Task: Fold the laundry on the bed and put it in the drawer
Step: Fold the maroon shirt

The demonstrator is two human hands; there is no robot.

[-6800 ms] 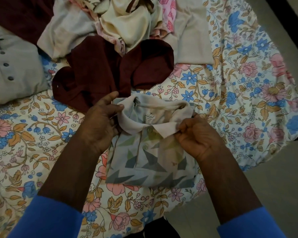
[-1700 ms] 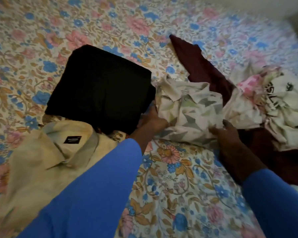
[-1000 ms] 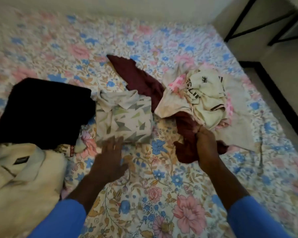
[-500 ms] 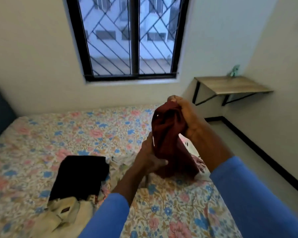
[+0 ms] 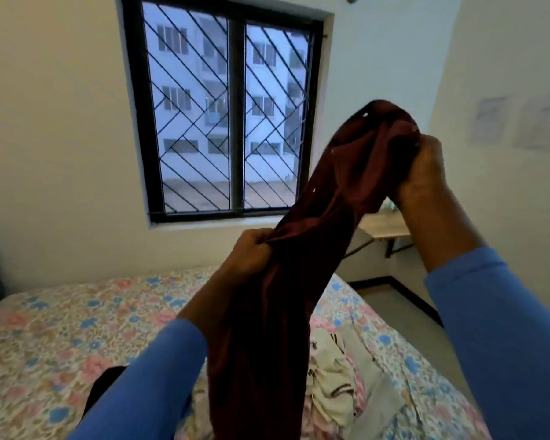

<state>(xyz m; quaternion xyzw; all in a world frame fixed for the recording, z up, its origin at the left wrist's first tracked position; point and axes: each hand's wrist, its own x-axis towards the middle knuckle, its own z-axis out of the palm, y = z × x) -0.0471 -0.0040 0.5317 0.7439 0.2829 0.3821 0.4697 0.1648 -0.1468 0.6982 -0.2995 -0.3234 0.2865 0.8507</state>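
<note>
**Maroon garment held up over the bed in both hands**

The right hand (image 5: 423, 173) has its grip closed tight, the fingers curled round the bunched top end of the maroon garment (image 5: 299, 281). The left hand (image 5: 251, 252) grips a fold lower down, its fingers also curled into the cloth. Both hands are well above the bed (image 5: 61, 328), with open air beneath them. The bed's right edge borders a strip of bare floor (image 5: 391, 296).

The right forearm stands nearly upright, its blue sleeve stopping short of the wrist. The left forearm slants up and forward, with that hand the lower of the two.

The garment's long axis runs from the right hand diagonally down to the left hand, then hangs almost straight down towards the bed. Its bottom end runs out of view.

On the bed, just right of the hanging cloth, lies a pile of light clothes (image 5: 334, 385). A black garment (image 5: 105, 385) lies on the bed to the left, partly hidden by the left sleeve. A barred window (image 5: 232, 112) is set in the wall beyond the bed's far edge, and a wall shelf (image 5: 385, 228) is mounted past its far right corner.
</note>
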